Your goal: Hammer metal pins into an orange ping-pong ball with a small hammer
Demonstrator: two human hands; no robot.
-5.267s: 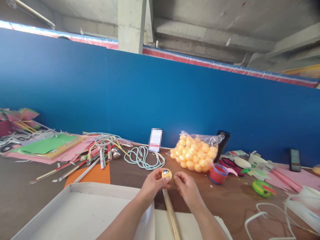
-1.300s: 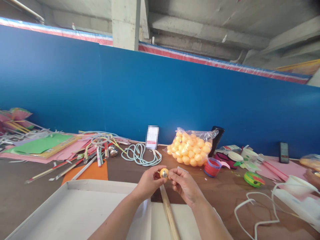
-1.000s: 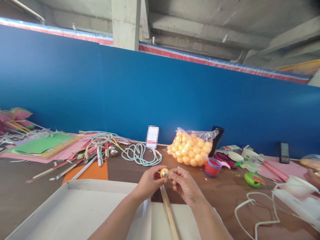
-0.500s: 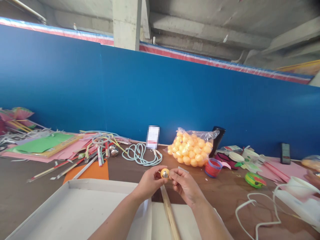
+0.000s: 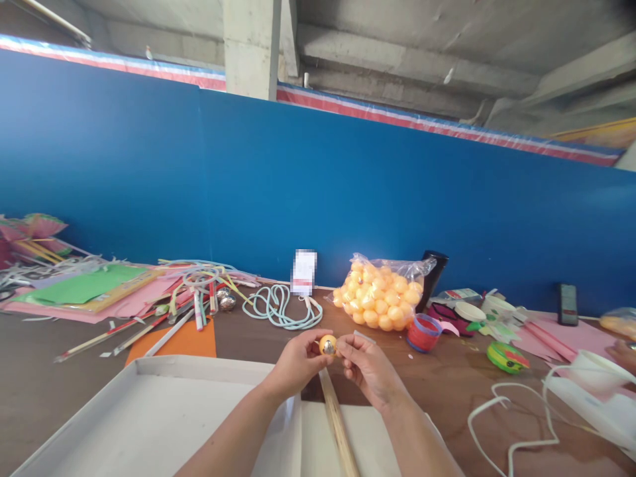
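Pinched between thumb and fingers, one orange ball (image 5: 328, 345) sat in the left hand (image 5: 297, 364), above the counter (image 5: 437, 391). The right hand (image 5: 366, 368) was nearly closed at its right edge; its grip couldn't be told. Brown surface stretched rightward to a white cord (image 5: 529, 440). One white tray (image 5: 203, 362) edged the left forearm. Beyond stood one bag (image 5: 380, 298) of balls, one red-and-blue roll (image 5: 423, 332).

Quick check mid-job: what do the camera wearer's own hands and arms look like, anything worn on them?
The bare, ungloved left hand and bare, ungloved right hand show no ring, watch or bracelet. The left forearm and right forearm show no sleeve within the frame.
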